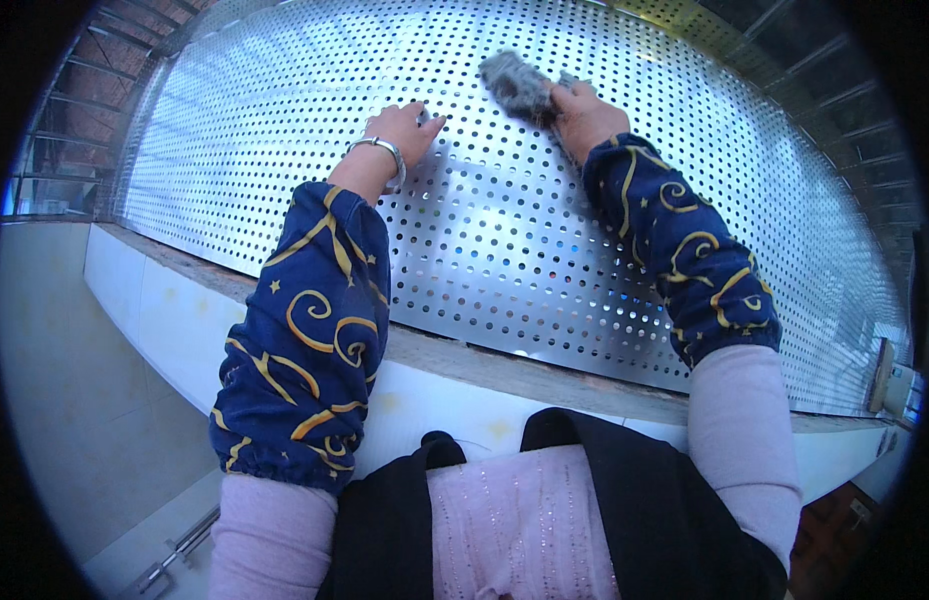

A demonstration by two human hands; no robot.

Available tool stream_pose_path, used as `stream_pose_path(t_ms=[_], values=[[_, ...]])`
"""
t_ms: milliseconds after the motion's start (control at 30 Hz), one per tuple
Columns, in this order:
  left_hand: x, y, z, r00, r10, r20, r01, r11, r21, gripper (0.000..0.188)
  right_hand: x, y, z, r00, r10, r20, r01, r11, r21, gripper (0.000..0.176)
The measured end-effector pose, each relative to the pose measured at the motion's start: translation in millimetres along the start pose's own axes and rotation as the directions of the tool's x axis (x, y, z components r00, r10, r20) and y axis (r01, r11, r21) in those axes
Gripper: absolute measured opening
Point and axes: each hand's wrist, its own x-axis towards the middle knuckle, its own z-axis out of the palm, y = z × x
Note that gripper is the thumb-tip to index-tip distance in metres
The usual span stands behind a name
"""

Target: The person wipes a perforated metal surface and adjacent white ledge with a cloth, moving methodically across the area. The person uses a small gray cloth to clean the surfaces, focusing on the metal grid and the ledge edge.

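A grey fuzzy cloth [515, 84] is gripped in my right hand [586, 120] and lies against a perforated metal sheet [494, 240]. My left hand [400, 135], with a silver bangle at the wrist, is at the same sheet to the left of the cloth; its fingers are spread a little and hold nothing. Whether its fingertips press on the metal I cannot tell. Dark blue sleeve covers with yellow swirls cover both forearms. Through the holes near the lower middle, small patches of colour show.
Between me and the sheet runs a ledge [464, 364] with a white tiled face. Metal bars [96, 66] stand at the upper left, and more slats [817, 75] at the upper right. A metal door bolt [168, 559] is at the lower left. A small upright board [879, 375] stands at the right end.
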Motion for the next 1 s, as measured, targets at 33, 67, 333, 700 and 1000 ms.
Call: stream_pose_path(t_ms=[33, 67, 333, 700, 1000], values=[[0, -2, 0, 1.0, -0.001, 0.007, 0.001, 1.0, 0.005, 0.057, 4, 0, -2, 0.998, 0.064, 0.023, -0.063, 0.998, -0.017, 0.038], [1, -3, 0, 1.0, -0.001, 0.014, 0.001, 1.0, 0.011, 0.058, -5, -4, 4, 0.998, 0.023, -0.06, -0.025, 0.999, -0.026, 0.034], [-1, -3, 2, 1.0, 0.011, -0.006, -0.011, 1.0, 0.021, 0.058, -164, -41, -66, 0.596, -0.67, 0.444, 0.446, 0.735, 0.51, 0.046], [3, -1, 8, 0.999, 0.042, -0.034, -0.042, 0.999, 0.023, 0.048, -40, 35, -19, 0.997, -0.03, 0.071, 0.037, 0.995, -0.089, 0.045], [8, -9, 13, 0.996, 0.064, -0.055, -0.063, 0.998, 0.017, 0.049, -124, -89, -36, 0.737, -0.578, 0.351, 0.395, 0.789, 0.47, 0.046]])
